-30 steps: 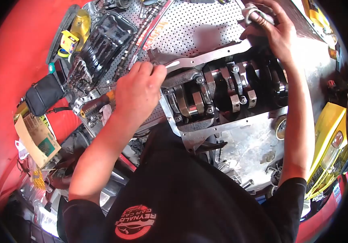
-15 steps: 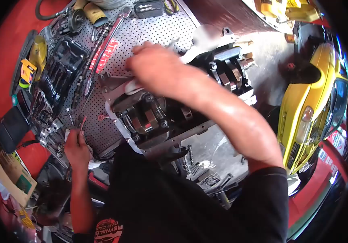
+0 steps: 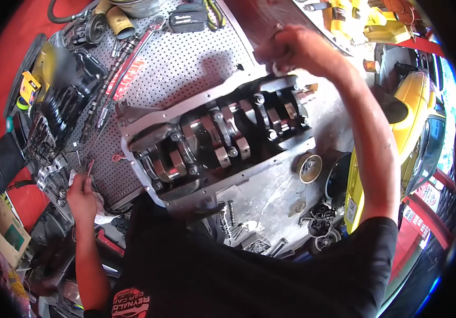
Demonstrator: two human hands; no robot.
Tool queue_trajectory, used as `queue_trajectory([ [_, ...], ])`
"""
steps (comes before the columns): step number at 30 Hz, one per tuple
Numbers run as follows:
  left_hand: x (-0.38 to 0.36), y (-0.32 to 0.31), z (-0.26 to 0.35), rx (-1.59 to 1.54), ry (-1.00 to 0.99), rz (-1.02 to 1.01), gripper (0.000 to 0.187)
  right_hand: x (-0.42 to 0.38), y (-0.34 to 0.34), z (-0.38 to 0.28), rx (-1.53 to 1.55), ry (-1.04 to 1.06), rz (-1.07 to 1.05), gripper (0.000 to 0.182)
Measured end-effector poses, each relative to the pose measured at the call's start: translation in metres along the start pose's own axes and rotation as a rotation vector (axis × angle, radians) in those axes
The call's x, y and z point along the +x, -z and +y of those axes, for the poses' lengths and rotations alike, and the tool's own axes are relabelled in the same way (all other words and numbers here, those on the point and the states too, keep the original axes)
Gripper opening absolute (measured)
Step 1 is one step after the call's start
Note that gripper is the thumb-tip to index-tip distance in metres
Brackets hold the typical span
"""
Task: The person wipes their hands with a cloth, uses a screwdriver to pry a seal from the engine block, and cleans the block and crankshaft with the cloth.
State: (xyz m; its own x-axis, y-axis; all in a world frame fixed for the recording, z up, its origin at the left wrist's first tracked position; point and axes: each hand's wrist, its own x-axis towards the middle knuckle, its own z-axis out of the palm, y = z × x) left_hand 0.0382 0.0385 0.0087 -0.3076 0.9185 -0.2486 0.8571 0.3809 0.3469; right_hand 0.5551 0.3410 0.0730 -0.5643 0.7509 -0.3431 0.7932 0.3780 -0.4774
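Head view:
1. The left hand is pinching a thin reddish tool in a narrow grip.
2. The engine block is lying open side up, apparently leaving its crankshaft accessible.
3. The right hand is curling above the block's far end; whether its grip is holding anything, I cannot tell.
4. A long wrench is resting on the perforated counter, likely within reach.

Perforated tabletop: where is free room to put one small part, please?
The perforated tabletop is bare between its red lettering, the Makita battery and the engine block. Left of that, the ratchet wrench, camshaft and oil pan crowd it, as do metal parts beside the left hand.
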Motion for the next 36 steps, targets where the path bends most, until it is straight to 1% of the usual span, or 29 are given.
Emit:
queue_trajectory([
  [1, -0.004, 0.0, 0.003, -0.034, 0.01, 0.003, 0.008, 0.0, 0.003, 0.024, -0.147, -0.046, 0.081, 0.02],
  [2, -0.006, 0.001, 0.005, -0.069, 0.018, 0.013, 0.008, -0.002, 0.015, 0.054, -0.229, -0.149, 0.136, 0.018],
  [3, -0.01, 0.002, 0.005, -0.037, 0.028, 0.005, 0.008, -0.004, 0.027, 0.084, -0.304, -0.256, 0.184, 0.017],
  [4, -0.018, 0.004, 0.002, -0.005, 0.041, -0.002, 0.008, -0.006, 0.039, 0.084, -0.308, -0.421, 0.199, 0.019],
  [5, -0.023, 0.002, 0.001, 0.027, 0.061, 0.001, 0.009, -0.012, 0.04, 0.082, -0.227, -0.328, 0.314, 0.024],
  [6, -0.025, -0.001, 0.001, 0.024, 0.06, 0.005, 0.009, -0.017, 0.036, 0.058, -0.14, -0.23, 0.424, 0.031],
  [8, -0.041, 0.0, -0.002, 0.046, 0.07, -0.023, 0.01, -0.013, 0.0, 0.026, 0.101, -0.136, 0.397, 0.036],
  [9, -0.046, 0.0, 0.0, 0.061, 0.046, -0.029, 0.01, -0.014, -0.012, 0.007, 0.171, -0.138, 0.234, 0.038],
  [10, -0.05, -0.003, -0.005, 0.008, 0.002, -0.021, 0.01, -0.012, -0.03, 0.01, 0.04, -0.113, 0.258, 0.038],
  [12, -0.054, 0.007, 0.018, 0.003, 0.17, -0.038, 0.009, -0.017, -0.032, 0.028, 0.119, -0.196, 0.282, 0.033],
  [13, -0.049, 0.008, 0.033, -0.001, 0.021, 0.054, 0.01, -0.023, -0.022, 0.032, -0.111, -0.224, 0.309, 0.031],
  [14, -0.043, 0.011, 0.049, 0.001, -0.134, 0.122, 0.011, -0.032, -0.009, 0.049, -0.154, -0.304, 0.253, 0.031],
  [15, -0.04, 0.014, 0.064, 0.0, -0.29, 0.178, 0.014, -0.055, -0.001, 0.071, -0.285, -0.359, 0.339, 0.036],
  [16, -0.029, 0.015, 0.082, 0.063, -0.407, 0.16, 0.02, -0.079, 0.01, 0.092, -0.427, -0.41, 0.434, 0.041],
  [17, -0.012, 0.015, 0.104, 0.119, -0.525, 0.162, 0.027, -0.108, 0.019, 0.095, -0.569, -0.465, 0.521, 0.045],
  [18, 0.003, 0.015, 0.132, 0.18, -0.599, 0.186, 0.031, -0.143, 0.028, 0.069, -0.581, -0.539, 0.591, 0.043],
  [19, 0.015, 0.014, 0.156, 0.241, -0.674, 0.188, 0.036, -0.18, 0.032, 0.066, -0.575, -0.58, 0.636, 0.035],
  [20, 0.03, 0.009, 0.173, 0.274, -0.758, 0.206, 0.04, -0.218, 0.025, 0.067, -0.531, -0.576, 0.77, 0.027],
  [21, 0.041, -0.003, 0.187, 0.303, -0.815, 0.228, 0.036, -0.259, 0.02, 0.076, -0.578, -0.578, 0.767, 0.02],
  [22, 0.049, -0.01, 0.204, 0.316, -0.852, 0.239, 0.034, -0.302, 0.009, 0.092, -0.516, -0.419, 0.793, 0.019],
  [23, 0.052, -0.017, 0.218, 0.28, -0.873, 0.199, 0.033, -0.327, -0.012, 0.068, -0.344, -0.602, 0.817, 0.017],
  [24, 0.052, -0.021, 0.231, 0.347, -0.847, 0.139, 0.035, -0.367, -0.036, 0.078, -0.228, -0.665, 0.832, 0.016],
  [26, 0.055, -0.035, 0.249, 0.357, -0.832, 0.087, 0.032, -0.403, -0.086, 0.044, -0.433, -0.762, 0.76, 0.017],
  [28, 0.056, -0.042, 0.258, 0.378, -0.806, 0.057, 0.032, -0.398, -0.133, -0.013, -0.243, -1.096, 0.714, 0.019],
  [30, 0.055, -0.045, 0.264, 0.407, -0.804, 0.035, 0.032, -0.421, -0.197, -0.014, -0.005, -1.104, 0.709, 0.022],
  [32, 0.057, -0.041, 0.264, 0.438, -0.813, 0.041, 0.032, -0.435, -0.267, -0.01, 0.01, -1.205, 0.633, 0.027],
  [33, 0.061, -0.044, 0.262, 0.535, -0.76, -0.027, 0.034, -0.437, -0.297, -0.013, 0.091, -1.247, 0.604, 0.028],
  [36, 0.073, -0.049, 0.241, 0.37, -0.793, 0.153, 0.039, -0.43, -0.366, -0.027, 0.331, -1.392, 0.49, 0.03],
])
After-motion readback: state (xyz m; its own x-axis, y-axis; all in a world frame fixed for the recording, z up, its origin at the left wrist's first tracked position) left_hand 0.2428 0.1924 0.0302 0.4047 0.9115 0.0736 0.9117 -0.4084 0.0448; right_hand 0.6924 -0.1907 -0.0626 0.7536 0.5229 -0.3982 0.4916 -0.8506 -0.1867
